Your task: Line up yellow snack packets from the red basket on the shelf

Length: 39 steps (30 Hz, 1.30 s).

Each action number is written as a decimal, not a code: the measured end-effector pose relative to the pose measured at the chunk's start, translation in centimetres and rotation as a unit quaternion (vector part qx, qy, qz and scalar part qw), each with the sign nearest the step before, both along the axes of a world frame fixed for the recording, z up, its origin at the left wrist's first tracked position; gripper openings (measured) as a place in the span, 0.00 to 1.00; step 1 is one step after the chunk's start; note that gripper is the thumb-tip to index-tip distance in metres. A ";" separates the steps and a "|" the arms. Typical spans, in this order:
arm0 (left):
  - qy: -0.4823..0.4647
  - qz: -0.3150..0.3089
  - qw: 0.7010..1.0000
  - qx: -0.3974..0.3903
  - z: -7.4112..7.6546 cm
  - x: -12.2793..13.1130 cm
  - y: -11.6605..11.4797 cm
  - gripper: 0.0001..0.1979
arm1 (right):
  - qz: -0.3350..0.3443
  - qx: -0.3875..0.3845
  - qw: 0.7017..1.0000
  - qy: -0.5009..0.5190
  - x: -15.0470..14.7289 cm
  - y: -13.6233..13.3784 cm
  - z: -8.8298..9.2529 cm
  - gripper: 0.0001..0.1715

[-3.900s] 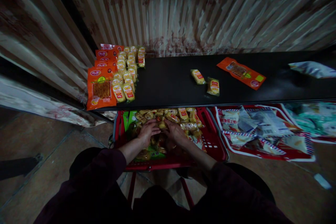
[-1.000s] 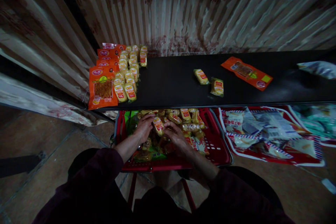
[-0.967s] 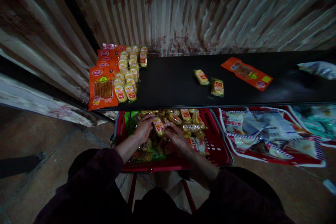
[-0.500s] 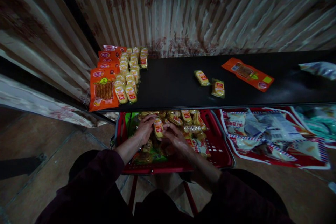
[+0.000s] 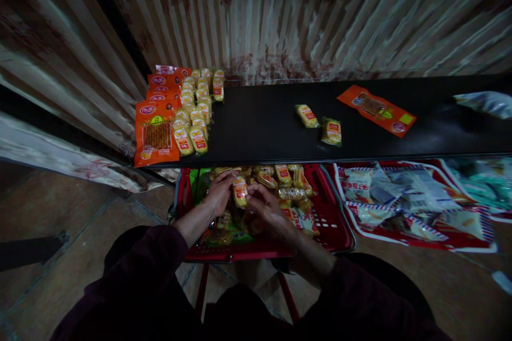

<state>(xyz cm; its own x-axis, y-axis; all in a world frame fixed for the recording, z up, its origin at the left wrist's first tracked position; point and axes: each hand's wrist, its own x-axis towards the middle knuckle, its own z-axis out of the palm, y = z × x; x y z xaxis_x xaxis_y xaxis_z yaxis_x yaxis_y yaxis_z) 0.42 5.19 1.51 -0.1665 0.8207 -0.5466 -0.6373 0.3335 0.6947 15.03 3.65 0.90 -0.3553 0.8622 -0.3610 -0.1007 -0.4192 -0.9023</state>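
Observation:
Both of my hands are inside a red shopping basket [image 5: 335, 230] full of small yellow snack packets [image 5: 291, 192]. My left hand [image 5: 219, 193] and my right hand [image 5: 265, 208] are closed together on one yellow snack packet [image 5: 240, 191], held upright between them above the pile. The basket sits just under the front edge of a black shelf [image 5: 264, 133].
On the shelf's left end stand rows of yellow packets [image 5: 194, 111] beside stacked orange packs [image 5: 156, 132]. Two loose yellow packets [image 5: 320, 123] and one orange pack [image 5: 376, 110] lie further right. Large printed bags [image 5: 404, 202] lie on the floor at right. A corrugated wall rises behind.
My hands have lifted one yellow packet out of the pile and now hold it between them; earlier they were digging flat in the basket. The shelf's contents are unchanged.

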 end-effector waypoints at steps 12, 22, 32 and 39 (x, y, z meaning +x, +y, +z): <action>0.026 -0.024 0.999 -0.011 0.8 -0.1 -0.6 0.12 | -0.024 0.045 0.998 -0.026 0.3 0.2 -0.4 0.24; 0.187 -0.016 0.981 0.053 0.7 0.5 -1.3 0.14 | -0.044 0.080 0.995 -0.047 0.3 0.8 0.8 0.24; 0.262 -0.025 0.958 0.112 0.7 0.5 -1.7 0.11 | -0.047 0.095 0.993 -0.046 0.3 1.0 0.6 0.25; 0.255 -0.035 0.958 0.124 1.4 0.9 -1.9 0.11 | -0.056 0.102 0.992 -0.042 0.4 1.2 1.0 0.24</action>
<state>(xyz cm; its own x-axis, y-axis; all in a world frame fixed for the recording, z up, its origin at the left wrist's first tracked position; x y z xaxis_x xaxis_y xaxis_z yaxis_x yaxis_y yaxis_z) 1.36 3.30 2.91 -0.2990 0.9340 -0.1956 -0.1758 0.1475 0.9733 15.39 4.90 1.94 -0.2287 0.9530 -0.1986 -0.0572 -0.2168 -0.9745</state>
